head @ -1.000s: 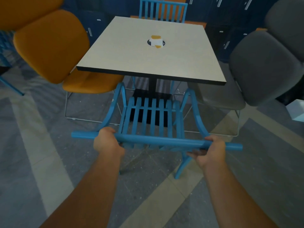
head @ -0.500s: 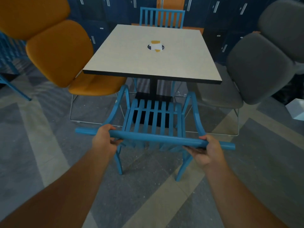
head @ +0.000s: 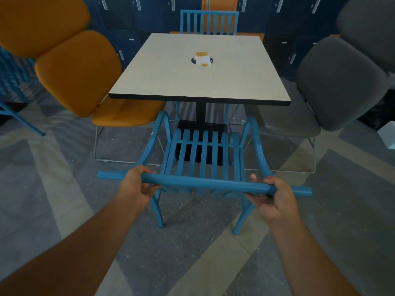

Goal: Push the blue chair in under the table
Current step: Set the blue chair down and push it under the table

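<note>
The blue chair (head: 204, 159) with a slatted seat faces the square pale table (head: 171, 82), and its curved armrest tips reach just under the table's near edge. Its rear legs stand on the floor. My left hand (head: 135, 189) grips the left part of the chair's round top rail, fingers over the top. On the right part of that rail my right hand (head: 274, 196) holds it with the thumb behind and the fingers beneath. The table's black pedestal (head: 200, 113) stands just beyond the seat.
An orange padded chair (head: 79, 71) crowds the table's left side and a grey padded chair (head: 337, 82) its right. A second blue chair (head: 209, 21) is tucked in at the far side. Dark blue lockers (head: 149, 9) line the back. A white box (head: 388, 135) sits at the right edge.
The chair has slid forward toward the table and both rear legs now show on the floor. My arms reach farther out, and my right hand's hold on the rail has loosened.
</note>
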`<state>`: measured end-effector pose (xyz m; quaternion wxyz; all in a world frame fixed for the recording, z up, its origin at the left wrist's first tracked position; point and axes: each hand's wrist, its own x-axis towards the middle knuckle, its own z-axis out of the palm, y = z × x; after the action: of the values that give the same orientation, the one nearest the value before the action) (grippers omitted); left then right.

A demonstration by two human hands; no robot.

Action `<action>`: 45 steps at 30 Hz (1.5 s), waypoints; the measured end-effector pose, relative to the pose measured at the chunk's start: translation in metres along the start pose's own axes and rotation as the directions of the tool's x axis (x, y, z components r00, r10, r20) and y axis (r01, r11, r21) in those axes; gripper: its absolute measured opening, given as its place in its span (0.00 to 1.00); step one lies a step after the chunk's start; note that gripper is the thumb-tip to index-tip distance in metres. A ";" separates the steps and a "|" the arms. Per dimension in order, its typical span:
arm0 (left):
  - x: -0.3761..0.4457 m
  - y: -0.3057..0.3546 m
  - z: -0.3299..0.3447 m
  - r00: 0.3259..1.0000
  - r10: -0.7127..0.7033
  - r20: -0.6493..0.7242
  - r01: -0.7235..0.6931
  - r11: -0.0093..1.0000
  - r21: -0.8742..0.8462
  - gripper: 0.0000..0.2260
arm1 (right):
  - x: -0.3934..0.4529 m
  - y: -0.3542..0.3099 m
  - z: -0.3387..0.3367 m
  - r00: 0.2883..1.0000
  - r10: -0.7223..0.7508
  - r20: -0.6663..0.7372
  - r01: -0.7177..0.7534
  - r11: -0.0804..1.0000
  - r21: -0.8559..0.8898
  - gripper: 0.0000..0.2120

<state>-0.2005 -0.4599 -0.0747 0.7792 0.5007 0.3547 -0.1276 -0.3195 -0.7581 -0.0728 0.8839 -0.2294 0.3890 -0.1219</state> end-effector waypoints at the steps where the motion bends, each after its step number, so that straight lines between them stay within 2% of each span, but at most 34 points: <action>1: 0.001 -0.002 -0.005 1.000 -0.003 -0.001 0.003 1.000 -0.010 0.03 | -0.002 0.002 -0.003 1.000 -0.007 -0.004 0.007 1.000 0.005 0.13; 3: 0.002 -0.007 -0.015 1.000 0.011 0.022 -0.010 0.999 -0.038 0.05 | -0.007 0.006 -0.009 1.000 -0.005 0.015 0.005 1.000 0.006 0.15; 7: 0.005 -0.012 -0.016 0.998 0.053 0.025 -0.052 0.996 -0.072 0.13 | -0.005 0.005 -0.009 0.998 0.005 0.057 -0.004 1.000 -0.030 0.12; 10: 0.007 -0.005 0.004 0.995 0.093 0.032 -0.092 0.995 -0.041 0.08 | 0.012 -0.007 0.008 0.998 0.002 0.069 0.002 0.998 -0.062 0.07; 12: 0.009 -0.001 0.014 0.995 0.094 0.018 -0.093 0.995 -0.034 0.09 | 0.023 -0.013 0.016 0.997 0.009 0.073 -0.003 0.997 -0.076 0.04; 15: 0.007 0.001 0.024 0.996 0.085 0.003 -0.085 0.996 -0.025 0.06 | 0.030 -0.019 0.020 0.997 0.024 0.074 -0.019 0.997 -0.072 0.06; 20: 0.006 0.005 0.033 0.996 0.083 0.012 -0.083 0.995 -0.053 0.10 | 0.036 -0.029 0.028 0.999 0.010 0.047 -0.007 0.999 -0.054 0.06; 25: 0.011 -0.011 0.017 0.994 0.098 0.048 -0.097 0.995 -0.032 0.04 | 0.030 -0.021 0.008 0.999 -0.005 0.043 0.006 1.000 -0.014 0.06; 30: 0.019 -0.009 0.040 0.984 0.142 0.109 -0.139 0.990 -0.035 0.08 | 0.039 -0.031 0.002 0.999 -0.046 0.006 0.046 0.999 0.008 0.03; 34: 0.027 0.003 0.045 0.991 0.136 -0.008 -0.136 0.989 -0.057 0.10 | 0.041 -0.023 0.019 1.000 -0.017 0.019 0.019 0.995 -0.094 0.03; 38: 0.039 0.011 0.037 0.993 0.113 -0.029 -0.114 0.993 -0.026 0.05 | 0.045 -0.013 0.026 0.999 0.014 0.033 -0.010 0.993 -0.119 0.03; 40: 0.041 0.012 0.037 0.993 0.117 -0.029 -0.118 0.992 -0.037 0.08 | 0.049 -0.013 0.028 0.999 0.013 0.037 -0.008 0.992 -0.123 0.04; 43: 0.040 0.016 0.039 0.992 0.122 -0.026 -0.123 0.991 -0.050 0.20 | 0.054 -0.016 0.030 0.999 0.017 0.032 -0.013 0.994 -0.111 0.06; 45: 0.038 0.017 0.041 0.992 0.126 -0.017 -0.126 0.990 -0.055 0.18 | 0.056 -0.018 0.033 0.999 0.043 0.031 -0.039 0.992 -0.117 0.07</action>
<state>-0.1468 -0.4815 -0.0785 0.7969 0.5012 0.3311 -0.0647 -0.2584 -0.7852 -0.0796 0.8776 -0.2745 0.3853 -0.0772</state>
